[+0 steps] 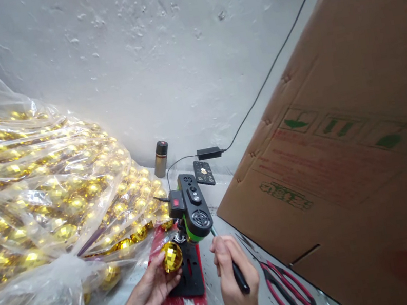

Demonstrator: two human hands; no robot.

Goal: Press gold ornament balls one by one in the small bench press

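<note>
My left hand (pixel 150 289) pinches a gold faceted ball (pixel 172 256) and holds it under the head of a small green and black bench drill press (pixel 193 211). The ball sits over the machine's black base plate (pixel 193 276). My right hand (pixel 236 280) is closed round the black grip of the drill's lever (pixel 240 276), just right of the machine. A red mat (pixel 189 303) lies beneath the base.
A large clear plastic bag of gold balls (pixel 39 195) fills the left. A big cardboard box (pixel 351 148) leans at the right. Red-handled scissors (pixel 283 279) lie beside my right hand. A metal canister (pixel 161 158), a phone (pixel 203 172) and a power adapter (pixel 209 153) sit near the wall.
</note>
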